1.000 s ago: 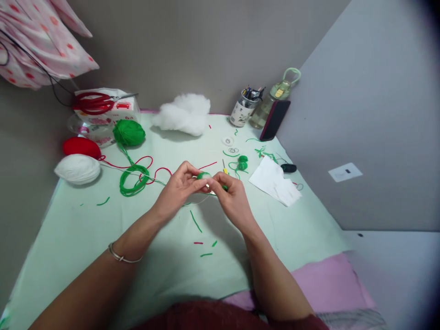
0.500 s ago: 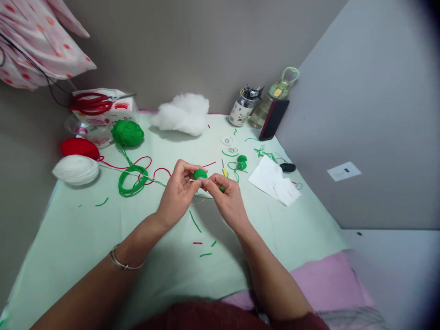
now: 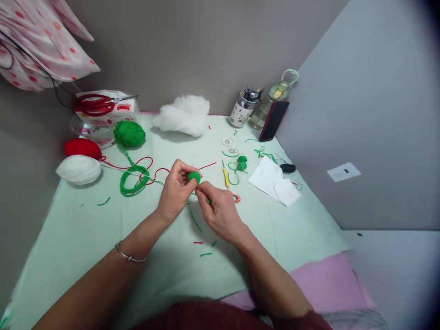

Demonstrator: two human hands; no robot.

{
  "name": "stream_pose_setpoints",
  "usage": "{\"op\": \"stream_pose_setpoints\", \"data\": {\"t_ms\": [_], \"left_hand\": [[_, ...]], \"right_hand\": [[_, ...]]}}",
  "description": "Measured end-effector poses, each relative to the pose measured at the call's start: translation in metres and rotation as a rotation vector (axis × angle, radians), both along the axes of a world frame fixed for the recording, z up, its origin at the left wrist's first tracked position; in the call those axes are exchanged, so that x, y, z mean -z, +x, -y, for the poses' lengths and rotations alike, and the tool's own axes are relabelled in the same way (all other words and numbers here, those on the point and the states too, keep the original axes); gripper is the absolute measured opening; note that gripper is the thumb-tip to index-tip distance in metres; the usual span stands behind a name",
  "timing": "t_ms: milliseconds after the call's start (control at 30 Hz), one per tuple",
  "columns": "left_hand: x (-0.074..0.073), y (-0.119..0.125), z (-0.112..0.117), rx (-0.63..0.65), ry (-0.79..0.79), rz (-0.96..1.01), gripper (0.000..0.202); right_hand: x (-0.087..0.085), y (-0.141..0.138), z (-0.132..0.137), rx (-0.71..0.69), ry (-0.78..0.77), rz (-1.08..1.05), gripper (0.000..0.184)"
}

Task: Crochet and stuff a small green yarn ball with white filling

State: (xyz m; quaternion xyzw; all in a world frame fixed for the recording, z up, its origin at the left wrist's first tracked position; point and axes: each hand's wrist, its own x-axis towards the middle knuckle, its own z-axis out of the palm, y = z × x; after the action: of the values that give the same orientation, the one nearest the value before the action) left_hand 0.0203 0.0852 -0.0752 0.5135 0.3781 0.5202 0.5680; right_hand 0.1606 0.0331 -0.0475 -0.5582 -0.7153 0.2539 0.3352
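Where the two hands meet above the pale green cloth-covered tabletop [image 3: 151,238], a small, rounded piece of bright green knitted-looking yarn [image 3: 194,176] sits raised at the fingertips of the left hand [image 3: 174,190], pinched between thumb and curled fingers. From the right hand [image 3: 220,211] it lies ahead and slightly to the left, just past those fingertips; whether they touch it cannot be told. Its visible part looks nearly round, so no long axis can be read. Of the two, the left hand is nearer, being in contact. The right hand's thumb and forefinger are pressed together, its other fingers folded around a partly hidden, green-coloured item [image 3: 208,200] too covered to identify. To the left of both hands lies a loose coil of green yarn [image 3: 133,181]; just beyond the right hand, a slim metal tool with a yellow handle [image 3: 226,177] points away from the person.
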Motion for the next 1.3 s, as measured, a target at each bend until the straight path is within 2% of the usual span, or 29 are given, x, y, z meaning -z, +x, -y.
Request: {"op": "stream_pose_setpoints", "data": {"t_ms": [133, 300, 500, 600, 633, 700, 767, 867, 933, 1000, 1067, 1133, 1233, 1300], "left_hand": [[0.001, 0.003, 0.002, -0.059, 0.016, -0.008, 0.021], [-0.006, -0.002, 0.001, 0.01, 0.007, 0.063, 0.027], [-0.01, -0.006, 0.0, 0.049, 0.01, 0.069, 0.018], [-0.01, -0.008, 0.0, 0.057, 0.009, 0.101, 0.022], [-0.011, -0.008, 0.0, 0.052, 0.009, 0.107, 0.024], [-0.011, -0.011, -0.001, 0.055, 0.003, 0.097, 0.026], [-0.012, -0.016, -0.004, 0.07, -0.013, 0.064, 0.024], [-0.015, -0.024, -0.009, 0.066, -0.046, -0.035, 0.024], [-0.017, -0.028, -0.014, 0.063, -0.067, -0.093, 0.024], [-0.019, -0.03, -0.017, 0.087, -0.083, -0.127, 0.026], [-0.019, -0.031, -0.018, 0.13, -0.097, -0.156, 0.028], [-0.015, -0.031, -0.019, 0.173, -0.102, -0.202, 0.027], [-0.004, -0.032, -0.02, 0.215, -0.06, -0.296, 0.015], [0.005, -0.033, -0.021, 0.246, -0.009, -0.361, 0.014]], "right_hand": [[0.009, -0.01, 0.002, -0.023, 0.01, -0.026, 0.017], [0.013, -0.009, -0.001, 0.052, -0.07, -0.218, 0.02], [0.015, 0.0, -0.01, 0.049, -0.175, -0.298, 0.027], [0.016, 0.007, -0.013, 0.053, -0.131, -0.252, 0.014], [0.015, 0.01, -0.013, 0.069, -0.12, -0.226, 0.014], [0.011, 0.015, -0.012, 0.121, -0.113, -0.172, 0.027], [0.003, 0.02, -0.009, 0.135, -0.13, -0.141, 0.031], [-0.012, 0.027, -0.011, -0.017, -0.218, -0.106, 0.029], [-0.019, 0.031, -0.024, -0.117, -0.262, -0.056, 0.026], [-0.022, 0.036, -0.047, -0.142, -0.24, 0.027, 0.023], [-0.02, 0.038, -0.078, -0.126, -0.101, 0.152, 0.022], [-0.015, 0.035, -0.112, -0.089, -0.024, 0.207, 0.024], [-0.009, 0.016, -0.157, -0.04, 0.116, 0.289, 0.025], [-0.004, -0.003, -0.182, -0.067, 0.214, 0.348, 0.039]]}}
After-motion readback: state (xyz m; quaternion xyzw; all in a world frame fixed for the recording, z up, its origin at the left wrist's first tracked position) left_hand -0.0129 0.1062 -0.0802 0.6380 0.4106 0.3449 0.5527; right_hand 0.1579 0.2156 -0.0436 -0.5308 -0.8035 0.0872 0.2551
